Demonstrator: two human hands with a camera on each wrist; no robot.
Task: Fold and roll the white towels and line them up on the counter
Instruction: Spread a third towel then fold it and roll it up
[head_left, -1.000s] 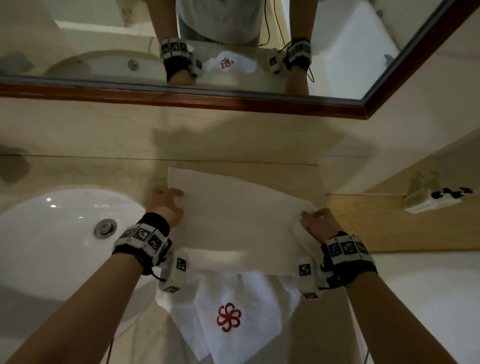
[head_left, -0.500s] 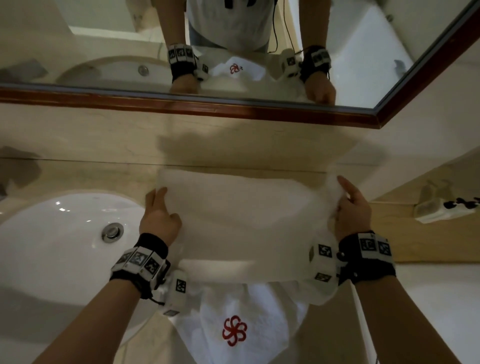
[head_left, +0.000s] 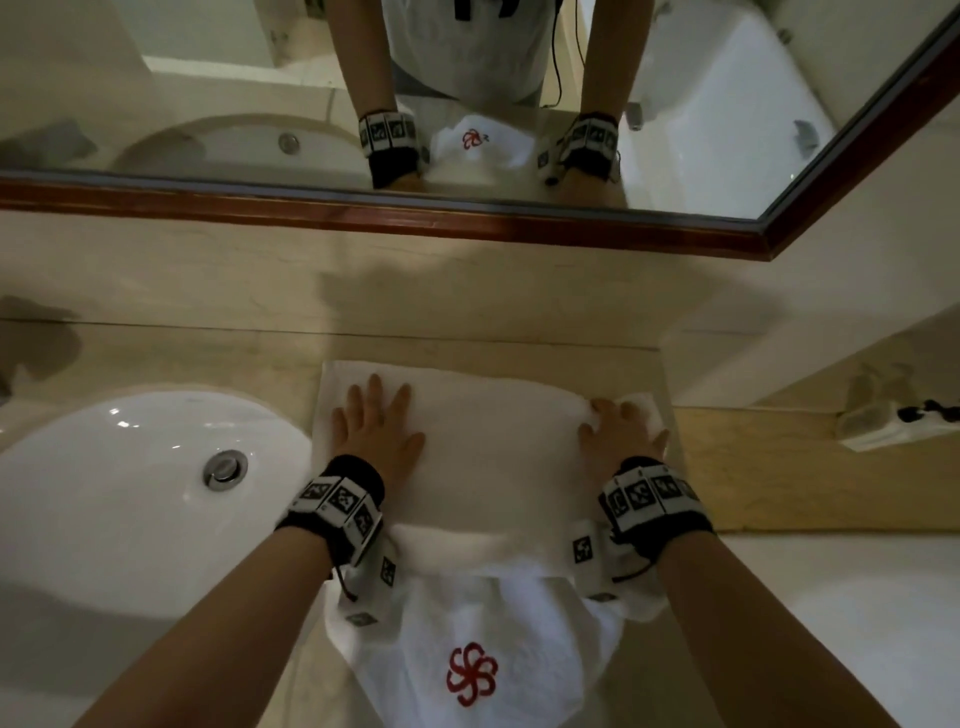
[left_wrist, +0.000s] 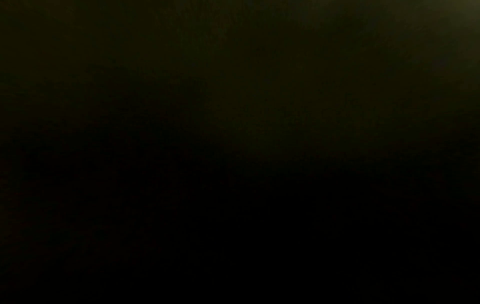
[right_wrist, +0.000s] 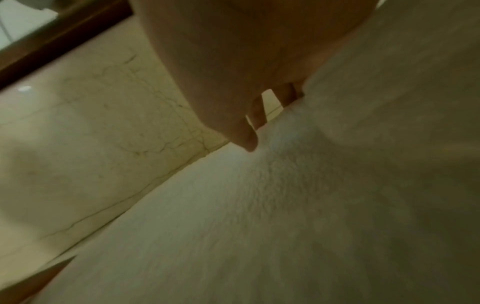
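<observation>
A white towel (head_left: 498, 447) lies folded flat on the beige counter (head_left: 208, 358), its far edge close to the back wall. My left hand (head_left: 376, 426) rests flat on the towel's left part with its fingers spread. My right hand (head_left: 618, 434) presses on the towel's right end, where a small corner sticks out past the fingers. The right wrist view shows the thumb (right_wrist: 246, 139) pointing down onto the towel (right_wrist: 259, 205). A white towel part with a red flower emblem (head_left: 471, 674) hangs over the counter's front edge below my wrists. The left wrist view is dark.
A white sink (head_left: 104, 519) with a metal drain (head_left: 224, 468) sits left of the towel. A wood-framed mirror (head_left: 467, 221) runs along the wall behind. A side wall closes the right, with a white holder (head_left: 883, 428) mounted on it.
Both hands held the towel's far edge lifted, carried it towards the wall and laid it down. They now lie on top of the flat towel.
</observation>
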